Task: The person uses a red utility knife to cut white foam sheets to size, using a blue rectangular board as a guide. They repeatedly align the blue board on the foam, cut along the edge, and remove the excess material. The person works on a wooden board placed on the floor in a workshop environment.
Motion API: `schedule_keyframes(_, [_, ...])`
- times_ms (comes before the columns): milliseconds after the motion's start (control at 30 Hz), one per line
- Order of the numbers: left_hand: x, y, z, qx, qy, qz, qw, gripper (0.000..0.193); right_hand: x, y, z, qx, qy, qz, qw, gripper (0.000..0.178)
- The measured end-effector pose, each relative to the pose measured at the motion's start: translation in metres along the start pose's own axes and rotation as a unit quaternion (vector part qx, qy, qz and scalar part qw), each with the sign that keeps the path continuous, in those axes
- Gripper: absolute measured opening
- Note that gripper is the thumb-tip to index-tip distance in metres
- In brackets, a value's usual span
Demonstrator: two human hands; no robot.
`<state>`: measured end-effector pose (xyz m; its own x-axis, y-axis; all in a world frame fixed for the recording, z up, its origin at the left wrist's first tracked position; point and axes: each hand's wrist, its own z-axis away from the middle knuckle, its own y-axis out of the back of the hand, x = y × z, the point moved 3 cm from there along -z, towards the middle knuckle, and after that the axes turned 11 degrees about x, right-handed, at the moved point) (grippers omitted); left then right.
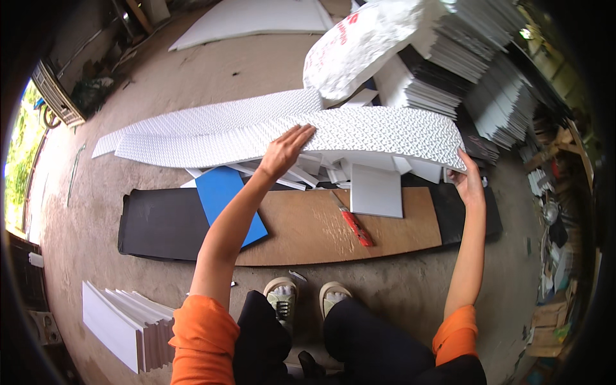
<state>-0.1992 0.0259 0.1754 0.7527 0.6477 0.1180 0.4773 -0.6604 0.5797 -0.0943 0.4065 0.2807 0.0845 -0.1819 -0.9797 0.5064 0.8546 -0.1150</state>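
Note:
A long white strip of textured foam sheet (378,126) stretches across the middle, its near edge above a pile of white offcuts. My left hand (287,151) lies on its upper face, fingers stretched flat. At the strip's right end, my right hand (468,181) grips the edge between thumb and fingers. A second textured strip (212,119) rests just behind the first. Below is a brown board (308,237) on a black mat (160,221). On it lie a red-handled utility knife (357,229), a light grey square panel (376,191) and a blue panel (221,192), partly under my left forearm.
A stack of white panels (115,327) stands on the floor at lower left. Behind the strips are a bulging white sack (359,45) and stacks of cut sheets (423,90). A large white sheet (256,22) lies at the far side. Clutter (555,276) lines the right.

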Motion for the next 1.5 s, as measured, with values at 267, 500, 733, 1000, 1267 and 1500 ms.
schedule_keyframes(267, [0.166, 0.084, -0.068, -0.004, -0.083, 0.048, 0.995, 0.048, -0.037, 0.168, 0.115, 0.239, 0.1, -0.107, 0.96, 0.067])
schedule_keyframes(500, [0.247, 0.129, -0.072, -0.058, -0.066, 0.062, 0.994, 0.039, -0.082, 0.16, 0.274, 0.466, 0.535, 0.445, 0.547, 0.025])
schedule_keyframes(733, [0.258, 0.142, -0.089, -0.107, -0.019, 0.073, 0.991, 0.026, -0.092, 0.138, 0.316, 0.415, 0.563, 0.526, 0.484, 0.026])
schedule_keyframes(1000, [0.261, 0.12, -0.072, -0.118, -0.058, 0.072, 0.989, 0.028, -0.059, 0.014, 0.27, 0.123, 0.693, 0.534, 0.469, 0.029])
schedule_keyframes(1267, [0.186, 0.112, -0.037, -0.046, -0.003, 0.112, 0.993, 0.032, -0.052, -0.017, 0.189, 0.022, 0.695, 0.46, 0.553, 0.011])
schedule_keyframes(1500, [0.114, 0.101, 0.005, -0.16, 0.078, 0.02, 0.984, 0.035, -0.024, -0.009, 0.116, 0.001, 0.611, 0.512, 0.604, 0.013])
